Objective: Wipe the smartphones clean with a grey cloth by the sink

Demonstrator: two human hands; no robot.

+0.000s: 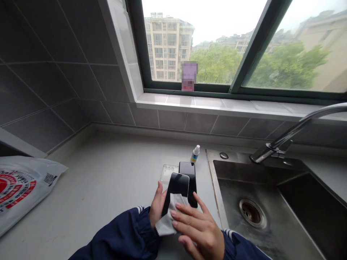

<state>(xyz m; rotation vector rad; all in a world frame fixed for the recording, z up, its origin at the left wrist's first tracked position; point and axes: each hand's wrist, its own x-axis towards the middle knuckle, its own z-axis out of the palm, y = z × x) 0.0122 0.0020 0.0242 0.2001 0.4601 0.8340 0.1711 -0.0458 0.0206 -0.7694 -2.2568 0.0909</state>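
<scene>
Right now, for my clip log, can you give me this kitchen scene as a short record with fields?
Left hand: grips a black smartphone, tilted up off the countertop
Right hand: fingers flat on a grey cleaning cloth over the smartphone's lower screen
Behind them: second phone lying flat, clear phone case beside it, small spray bottle upright
Right side: steel sink, faucet
Far left: printed plastic bag

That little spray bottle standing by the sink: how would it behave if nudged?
The spray bottle is small, so probably light. It stands upright, slim and tall for its base, so a nudge would likely tip it. Being round, it might then roll toward the sink beside it.
</scene>
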